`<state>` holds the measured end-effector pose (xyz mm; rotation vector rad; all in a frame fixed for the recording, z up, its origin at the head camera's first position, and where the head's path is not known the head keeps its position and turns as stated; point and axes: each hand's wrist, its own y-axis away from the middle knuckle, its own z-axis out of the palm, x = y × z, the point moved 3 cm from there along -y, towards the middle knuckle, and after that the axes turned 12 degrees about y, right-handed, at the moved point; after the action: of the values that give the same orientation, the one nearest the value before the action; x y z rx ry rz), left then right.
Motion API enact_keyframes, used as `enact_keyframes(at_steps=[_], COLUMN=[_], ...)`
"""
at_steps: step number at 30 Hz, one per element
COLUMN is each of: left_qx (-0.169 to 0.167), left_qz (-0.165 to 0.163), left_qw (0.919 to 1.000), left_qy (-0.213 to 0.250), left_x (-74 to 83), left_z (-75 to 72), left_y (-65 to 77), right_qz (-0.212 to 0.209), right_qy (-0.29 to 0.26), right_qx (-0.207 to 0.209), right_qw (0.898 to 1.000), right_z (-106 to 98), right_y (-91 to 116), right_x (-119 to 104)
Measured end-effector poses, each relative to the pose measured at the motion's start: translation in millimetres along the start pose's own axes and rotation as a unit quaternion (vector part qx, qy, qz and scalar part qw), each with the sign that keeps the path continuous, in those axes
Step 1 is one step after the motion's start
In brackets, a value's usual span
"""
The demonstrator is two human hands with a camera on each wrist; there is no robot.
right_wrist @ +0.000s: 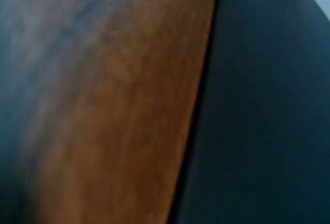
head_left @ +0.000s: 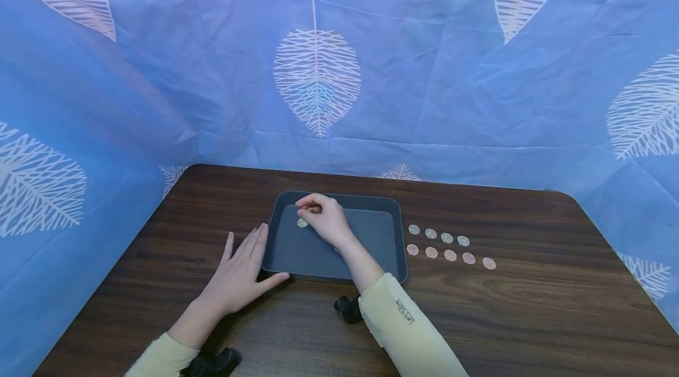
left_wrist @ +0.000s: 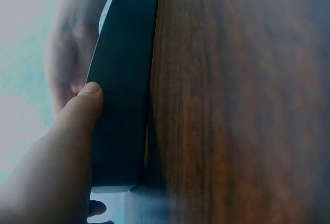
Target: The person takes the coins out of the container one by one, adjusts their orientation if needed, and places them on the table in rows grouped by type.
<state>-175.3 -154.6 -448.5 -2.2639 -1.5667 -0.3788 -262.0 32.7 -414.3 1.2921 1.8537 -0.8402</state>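
A dark grey rectangular tray lies on the wooden table. My left hand rests at its front left corner with fingers spread and straight. In the left wrist view the left thumb touches the tray's side wall. Over the left part of the tray is my right hand, its fingers loosely bent and a gap between thumb and index finger. Just below the thumb tip a silver-coloured coin lies on the tray floor. Only a fingertip of a hand shows at the top of the right wrist view.
Right of the tray, several silver-coloured coins form a row on the table. A row of several copper-coloured coins lies in front of them. A blue cloth with white leaf patterns hangs behind the table.
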Motion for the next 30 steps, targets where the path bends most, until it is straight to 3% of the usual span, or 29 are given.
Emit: enact_keyframes(at_steps=[14, 30], left_qx=[0.014, 0.004], left_qz=[0.012, 0.01], left_qw=[0.9998, 0.9999], left_qy=[0.004, -0.004], left_x=[1.1, -0.3], left_z=[-1.6, -1.6], left_y=[0.4, 1.2], right_qz=[0.021, 0.031], right_qy=[0.068, 0.138], right_qx=[-0.007, -0.03], right_qw=[0.997, 0.989], right_z=[8.4, 15.0], right_y=[-8.1, -9.5], right_x=[17.1, 26.1])
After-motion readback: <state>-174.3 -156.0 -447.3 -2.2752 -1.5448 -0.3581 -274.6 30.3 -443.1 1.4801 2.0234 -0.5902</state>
